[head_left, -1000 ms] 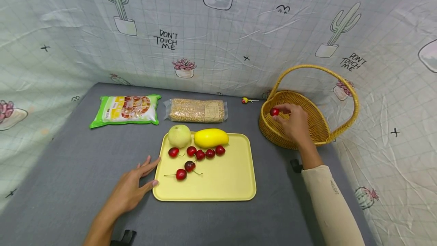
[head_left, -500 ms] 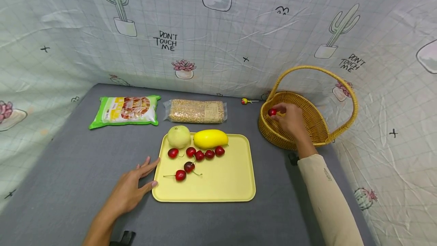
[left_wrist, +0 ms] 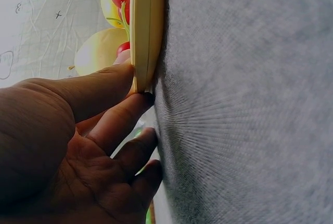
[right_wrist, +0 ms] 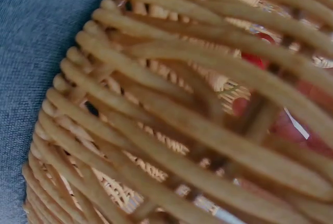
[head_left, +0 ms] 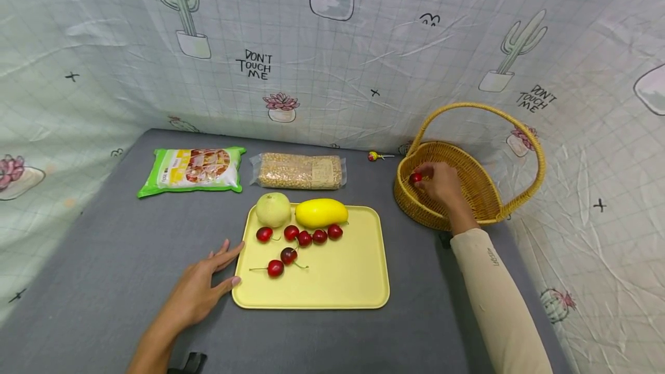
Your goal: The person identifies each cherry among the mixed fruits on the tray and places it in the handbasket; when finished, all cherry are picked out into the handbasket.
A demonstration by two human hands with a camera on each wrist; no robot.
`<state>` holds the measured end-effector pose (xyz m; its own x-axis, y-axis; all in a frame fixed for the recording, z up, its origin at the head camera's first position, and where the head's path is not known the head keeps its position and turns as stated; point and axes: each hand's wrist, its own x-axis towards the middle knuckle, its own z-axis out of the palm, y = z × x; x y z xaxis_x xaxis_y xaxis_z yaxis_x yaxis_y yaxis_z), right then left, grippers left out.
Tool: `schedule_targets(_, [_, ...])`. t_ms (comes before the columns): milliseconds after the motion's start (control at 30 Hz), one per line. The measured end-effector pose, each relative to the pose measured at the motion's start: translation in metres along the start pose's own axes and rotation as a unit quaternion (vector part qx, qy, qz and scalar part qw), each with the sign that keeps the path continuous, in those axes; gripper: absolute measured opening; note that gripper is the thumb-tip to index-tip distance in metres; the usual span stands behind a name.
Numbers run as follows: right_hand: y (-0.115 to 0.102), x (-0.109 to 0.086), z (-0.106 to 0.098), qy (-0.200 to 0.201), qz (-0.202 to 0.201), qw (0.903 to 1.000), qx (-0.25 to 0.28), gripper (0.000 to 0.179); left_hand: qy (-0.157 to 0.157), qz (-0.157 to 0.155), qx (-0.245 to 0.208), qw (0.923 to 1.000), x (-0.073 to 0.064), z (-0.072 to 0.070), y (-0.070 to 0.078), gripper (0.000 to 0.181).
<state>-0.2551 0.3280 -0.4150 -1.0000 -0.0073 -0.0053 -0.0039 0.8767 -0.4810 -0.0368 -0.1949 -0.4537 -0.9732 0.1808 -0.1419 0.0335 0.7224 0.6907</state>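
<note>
Inside the wicker basket [head_left: 423,212], my right hand [head_left: 441,182] pinches a red cherry [head_left: 416,178] between thumb and fingers, near the basket's left wall. In the right wrist view, the woven basket wall [right_wrist: 156,104] fills most of the picture, and a bit of the red cherry [right_wrist: 254,58] shows through the gaps. My left hand [head_left: 200,287] touches the left edge of the yellow tray [head_left: 343,281] with thumb and fingertips, fingers spread. Up close, its thumb [left_wrist: 106,86] lies against the tray rim [left_wrist: 146,31]. Several cherries [head_left: 275,268] with stems lie on the tray.
A pale green round fruit [head_left: 273,210] and a yellow oblong fruit [head_left: 321,213] sit along the tray's far side. Behind it lie a green-and-white packet [head_left: 194,169], a clear bag of yellow kernels [head_left: 298,171] and a lollipop [head_left: 379,156]. The basket's tall handle [head_left: 478,105] arches overhead.
My right hand has lowered slightly into the basket with the cherry still pinched. The left hand keeps its place at the tray's edge.
</note>
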Motion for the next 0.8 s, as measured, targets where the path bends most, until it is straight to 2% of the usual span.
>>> schedule_targets(467, [0.008,0.003,0.002,-0.009,-0.014,0.9997,-0.017,0.034,0.002,0.003,-0.002,1.0,-0.001,0.0,0.001,0.074])
schedule_targets(567, [0.006,-0.001,-0.001,0.003,-0.027,0.9995,-0.016,0.035,0.003,0.004,-0.002,1.0,-0.001,0.0,0.001,0.074])
schedule_targets(800, [-0.004,-0.011,-0.011,0.056,-0.053,0.997,0.005,0.032,0.005,0.008,-0.003,0.9999,-0.001,0.0,0.001,0.074])
